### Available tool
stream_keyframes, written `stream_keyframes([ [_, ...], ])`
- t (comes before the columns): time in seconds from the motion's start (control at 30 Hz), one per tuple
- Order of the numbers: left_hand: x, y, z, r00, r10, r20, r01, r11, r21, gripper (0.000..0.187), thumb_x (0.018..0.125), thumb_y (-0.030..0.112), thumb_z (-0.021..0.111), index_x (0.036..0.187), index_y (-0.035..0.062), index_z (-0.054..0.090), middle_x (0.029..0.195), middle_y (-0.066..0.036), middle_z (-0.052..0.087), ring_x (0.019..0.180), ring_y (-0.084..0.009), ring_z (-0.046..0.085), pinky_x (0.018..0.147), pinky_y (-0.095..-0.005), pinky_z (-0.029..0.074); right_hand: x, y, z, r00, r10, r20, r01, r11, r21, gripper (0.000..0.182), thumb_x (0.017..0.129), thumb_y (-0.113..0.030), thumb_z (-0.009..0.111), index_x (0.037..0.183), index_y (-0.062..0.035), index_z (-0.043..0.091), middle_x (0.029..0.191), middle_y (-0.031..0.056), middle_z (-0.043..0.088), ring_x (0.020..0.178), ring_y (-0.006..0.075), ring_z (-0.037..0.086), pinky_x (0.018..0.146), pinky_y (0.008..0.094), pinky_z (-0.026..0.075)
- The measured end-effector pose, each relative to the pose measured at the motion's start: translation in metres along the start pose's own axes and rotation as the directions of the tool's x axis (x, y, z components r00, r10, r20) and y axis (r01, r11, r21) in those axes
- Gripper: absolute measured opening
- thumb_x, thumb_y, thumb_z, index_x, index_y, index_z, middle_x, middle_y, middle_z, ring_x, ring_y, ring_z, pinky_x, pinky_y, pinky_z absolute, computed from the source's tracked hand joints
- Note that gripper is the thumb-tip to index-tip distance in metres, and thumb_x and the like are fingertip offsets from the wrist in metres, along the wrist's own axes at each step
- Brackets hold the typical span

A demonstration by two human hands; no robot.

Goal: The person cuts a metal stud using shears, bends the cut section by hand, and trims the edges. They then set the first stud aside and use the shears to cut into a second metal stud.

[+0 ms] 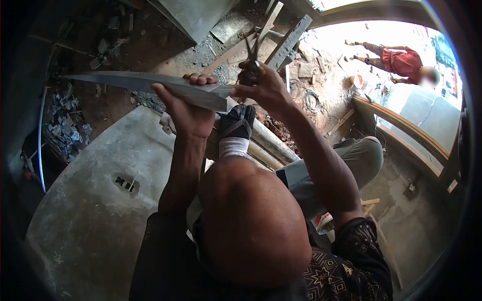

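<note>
A long grey metal channel (186,92) stretches from the far left to the middle of the view. My left hand (188,110) is wrapped round it near its right end, thumb on the near side and fingertips over the far side. Close to that end, my right hand (266,88) is closed on dark metal snips (254,52), whose two blades point up and stand apart. The thumb of my right hand is at the channel's end. Below the hands is a dark shoe with a white sock (233,146).
Several pipes (266,148) lie beneath my arms. Boards (288,42) and rubble are beyond my hands. A coil of wire (312,101) and a bucket (356,81) lie to the right. A person in red (401,61) is outside at the upper right.
</note>
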State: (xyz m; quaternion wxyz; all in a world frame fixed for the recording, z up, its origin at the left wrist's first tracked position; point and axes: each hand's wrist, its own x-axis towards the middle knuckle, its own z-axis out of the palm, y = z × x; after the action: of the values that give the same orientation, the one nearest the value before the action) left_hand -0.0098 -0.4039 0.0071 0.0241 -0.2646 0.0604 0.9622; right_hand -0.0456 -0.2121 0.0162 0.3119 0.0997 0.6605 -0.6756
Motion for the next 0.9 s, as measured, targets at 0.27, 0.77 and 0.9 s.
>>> stream_keyframes([
  [0.27,0.013,-0.007,-0.003,0.998,0.020,-0.060,-0.016,0.998,0.061,0.080,0.086,0.080,0.046,0.094,0.0006,0.055,0.086,-0.010,0.057,0.088,-0.0262,0.057,0.100,-0.0477,0.044,-0.020,-0.014,-0.001,0.990,-0.094,-0.101,0.076,0.983,-0.168,0.077,0.057,-0.043,0.098,0.107,-0.0005,0.057,0.092,0.0067,0.060,0.086,0.0183,0.058,0.077,0.0338,0.048],
  [0.77,0.011,-0.021,-0.017,0.996,-0.009,-0.087,0.017,0.995,0.096,0.076,0.090,0.078,0.041,0.101,0.0028,0.050,0.088,-0.009,0.054,0.091,-0.0270,0.057,0.100,-0.0488,0.046,-0.021,-0.030,0.043,0.953,-0.075,-0.294,-0.050,0.917,-0.396,0.102,0.049,-0.043,0.102,0.124,0.0035,0.051,0.111,0.0159,0.065,0.105,0.0258,0.063,0.091,0.0399,0.051],
  [0.9,0.012,-0.025,-0.021,0.986,-0.016,-0.164,0.037,0.991,0.126,0.078,0.093,0.077,0.039,0.103,0.0004,0.050,0.094,-0.010,0.057,0.092,-0.0285,0.058,0.101,-0.0486,0.046,-0.020,-0.027,0.049,0.913,-0.160,-0.375,-0.036,0.885,-0.464,0.095,0.055,-0.036,0.101,0.126,0.0026,0.050,0.112,0.0160,0.065,0.106,0.0237,0.063,0.088,0.0383,0.052],
])
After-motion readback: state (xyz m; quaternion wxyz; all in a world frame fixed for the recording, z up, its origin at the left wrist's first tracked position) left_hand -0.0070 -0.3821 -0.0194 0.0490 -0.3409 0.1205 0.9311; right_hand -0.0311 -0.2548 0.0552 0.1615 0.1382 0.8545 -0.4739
